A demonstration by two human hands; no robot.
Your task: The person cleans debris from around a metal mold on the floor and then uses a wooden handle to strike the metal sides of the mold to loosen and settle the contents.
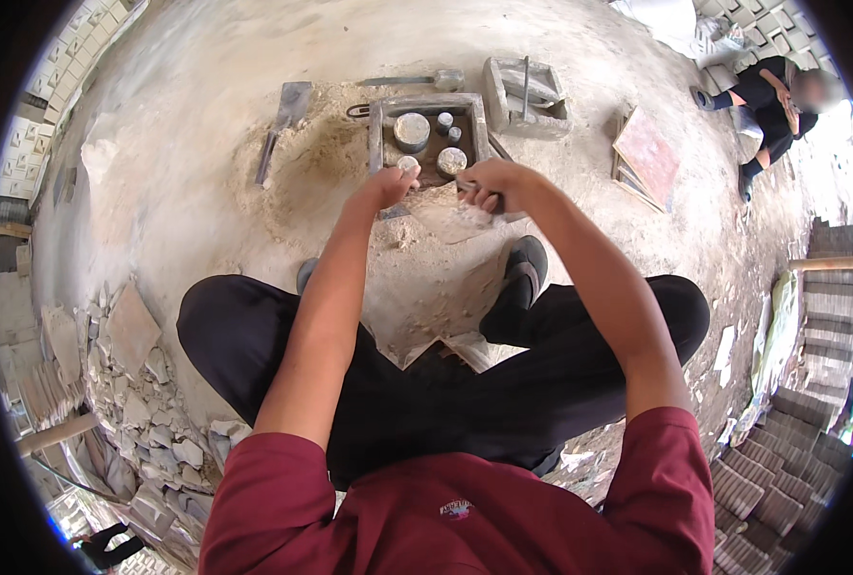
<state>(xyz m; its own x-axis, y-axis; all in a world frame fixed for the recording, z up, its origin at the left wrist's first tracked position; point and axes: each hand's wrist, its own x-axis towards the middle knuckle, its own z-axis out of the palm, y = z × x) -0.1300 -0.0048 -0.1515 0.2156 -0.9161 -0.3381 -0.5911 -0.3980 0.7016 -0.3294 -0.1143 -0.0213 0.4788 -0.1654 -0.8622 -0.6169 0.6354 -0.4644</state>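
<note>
A square mould frame (376,134) stands on the dusty ground in front of me, with several round, pale-topped cylinders inside. The largest cylinder (412,132) sits at the far left, and another cylinder (451,161) lies close to my right hand. At the frame's near left corner, my left hand (394,186) has its fingers closed on a small round piece (407,164) with a pale top. My right hand (498,185) is wrapped around the dark handle of a trowel-like tool (450,218). Its broad pale blade is blurred and hangs at the frame's near side.
Left of the frame, a flat-bladed tool (294,101) rests by loose sand (326,129). A second frame (495,91) stands to the right, near a reddish board (648,153). Another person (771,96) sits far right. Rubble (148,412) is heaped at left; stacked tiles (781,450) are at right.
</note>
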